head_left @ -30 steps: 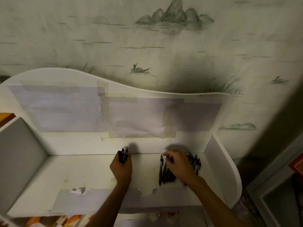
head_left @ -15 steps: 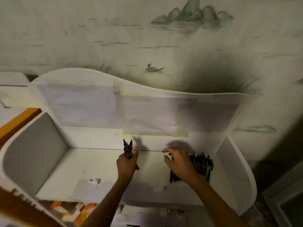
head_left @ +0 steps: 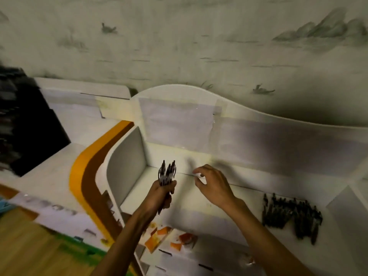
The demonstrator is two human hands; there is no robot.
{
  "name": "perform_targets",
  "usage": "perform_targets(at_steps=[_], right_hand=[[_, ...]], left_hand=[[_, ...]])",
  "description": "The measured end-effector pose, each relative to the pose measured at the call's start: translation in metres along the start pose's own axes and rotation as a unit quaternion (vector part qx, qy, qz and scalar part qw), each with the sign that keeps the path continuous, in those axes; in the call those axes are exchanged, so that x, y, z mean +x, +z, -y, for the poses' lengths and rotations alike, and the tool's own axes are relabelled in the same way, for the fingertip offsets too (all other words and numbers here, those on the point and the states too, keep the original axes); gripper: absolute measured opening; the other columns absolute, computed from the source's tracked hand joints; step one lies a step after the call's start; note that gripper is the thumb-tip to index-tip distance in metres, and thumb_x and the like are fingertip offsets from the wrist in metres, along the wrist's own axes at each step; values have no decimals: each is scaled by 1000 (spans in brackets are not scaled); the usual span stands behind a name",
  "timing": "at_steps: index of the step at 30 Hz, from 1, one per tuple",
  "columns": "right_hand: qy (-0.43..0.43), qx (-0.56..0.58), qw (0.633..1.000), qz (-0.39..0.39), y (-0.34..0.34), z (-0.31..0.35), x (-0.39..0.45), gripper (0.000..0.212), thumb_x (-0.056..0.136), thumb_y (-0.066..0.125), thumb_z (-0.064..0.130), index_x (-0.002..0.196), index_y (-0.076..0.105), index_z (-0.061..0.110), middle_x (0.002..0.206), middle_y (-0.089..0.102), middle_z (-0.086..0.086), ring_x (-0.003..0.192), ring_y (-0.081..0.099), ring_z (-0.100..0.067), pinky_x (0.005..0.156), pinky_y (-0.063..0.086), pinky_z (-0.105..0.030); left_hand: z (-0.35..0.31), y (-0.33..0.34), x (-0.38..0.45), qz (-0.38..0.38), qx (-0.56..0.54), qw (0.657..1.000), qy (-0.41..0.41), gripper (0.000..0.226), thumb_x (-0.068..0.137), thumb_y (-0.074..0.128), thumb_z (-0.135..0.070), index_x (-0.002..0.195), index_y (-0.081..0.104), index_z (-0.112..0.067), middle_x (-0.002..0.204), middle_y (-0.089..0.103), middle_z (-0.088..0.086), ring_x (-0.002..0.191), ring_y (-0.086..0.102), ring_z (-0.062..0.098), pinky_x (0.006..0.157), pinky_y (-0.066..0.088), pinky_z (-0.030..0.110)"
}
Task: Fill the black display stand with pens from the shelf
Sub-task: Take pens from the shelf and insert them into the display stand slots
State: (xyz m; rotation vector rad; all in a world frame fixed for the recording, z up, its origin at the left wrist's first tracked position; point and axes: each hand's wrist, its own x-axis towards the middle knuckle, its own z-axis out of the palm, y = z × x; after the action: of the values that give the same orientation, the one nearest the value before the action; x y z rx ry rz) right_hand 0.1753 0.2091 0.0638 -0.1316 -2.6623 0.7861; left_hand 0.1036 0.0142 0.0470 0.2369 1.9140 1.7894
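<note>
My left hand (head_left: 161, 194) is closed around a bundle of black pens (head_left: 167, 172), held upright above the white shelf (head_left: 199, 200). Just to its right, my right hand (head_left: 213, 186) hovers with fingers apart and nothing in it. A pile of black pens (head_left: 290, 214) lies on the shelf floor at the right, apart from both hands. A blurred black object (head_left: 25, 124) at the far left edge may be the black display stand; I cannot tell.
The shelf has a grey side panel (head_left: 125, 166) at its left and a wavy white back board (head_left: 239, 124). An orange and brown curved panel (head_left: 89, 176) stands left of it. Orange scraps (head_left: 159, 236) lie below the shelf front. Wooden floor (head_left: 29, 246) shows bottom left.
The view has swung left. My right hand left the pen pile and rose empty beside the left hand, which still holds its bundle. The pile now sits far right.
</note>
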Motion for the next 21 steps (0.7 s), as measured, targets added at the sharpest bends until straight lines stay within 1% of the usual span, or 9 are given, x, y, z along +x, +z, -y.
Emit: perform_targets(at_steps=[3,5,7,9,12,14,16,18,21], right_hand=[[-11,3,1000,7,29,50,5,21,92,61,28,113,68,29,113,65,12,97,64,-9,86,51,-27],[-13,5,1000,12,49,84,6,21,93,61,30,113,67,31,115,64,14,97,63,-7,86,52,-24],[-23,11,1000,10,68,119,8,21,94,62,30,114,67,31,116,65,14,97,64,-6,84,53,-23],[-34,8,999,8,84,155,10,22,94,61,30,115,67,30,116,65,12,98,64,-6,84,54,-25],[-48,2,999,6,108,209,13,23,95,60,29,117,67,27,116,65,9,100,63,-9,84,53,-27],[-55,6,998,-5,124,243,15,22,95,60,27,115,68,26,112,65,7,98,63,-11,83,54,-30],[-61,8,998,-14,140,275,19,20,95,60,24,113,69,25,110,66,6,95,63,-13,83,54,-33],[-70,6,997,-11,158,303,24,21,94,60,22,113,70,23,109,66,4,93,64,-15,84,53,-36],[-71,7,997,-8,184,339,39,22,94,61,23,114,70,23,113,66,2,99,64,-17,87,51,-32]], left_hand=[[-3,-58,-27,-1,-18,999,26,29,100,57,-23,79,53,-3,52,33,5,41,28,16,42,25,24],[-5,-98,-45,-7,-12,999,44,28,100,58,-26,86,59,-1,55,43,7,43,35,17,40,28,24],[-8,-137,-61,-21,-10,998,60,26,98,61,-26,92,66,-2,65,59,9,45,48,18,39,31,24],[-10,-174,-76,-21,-18,997,71,24,97,62,-24,88,68,-3,64,65,9,43,53,19,38,32,23],[-7,-231,-94,-41,6,997,68,33,98,61,-24,72,61,-3,48,52,7,34,40,18,40,27,22],[-6,-269,-102,-47,20,996,71,28,99,59,-22,82,57,0,55,49,13,36,34,19,42,25,25],[-5,-306,-110,-54,16,996,73,15,99,58,-16,96,55,-2,64,56,12,38,33,17,40,26,24],[-5,-340,-118,-67,6,996,66,10,97,57,-10,92,52,-2,63,58,10,37,32,16,38,26,24],[-5,-386,-127,-83,-16,995,58,14,93,51,-5,80,50,-1,49,46,5,36,29,16,39,22,23]])
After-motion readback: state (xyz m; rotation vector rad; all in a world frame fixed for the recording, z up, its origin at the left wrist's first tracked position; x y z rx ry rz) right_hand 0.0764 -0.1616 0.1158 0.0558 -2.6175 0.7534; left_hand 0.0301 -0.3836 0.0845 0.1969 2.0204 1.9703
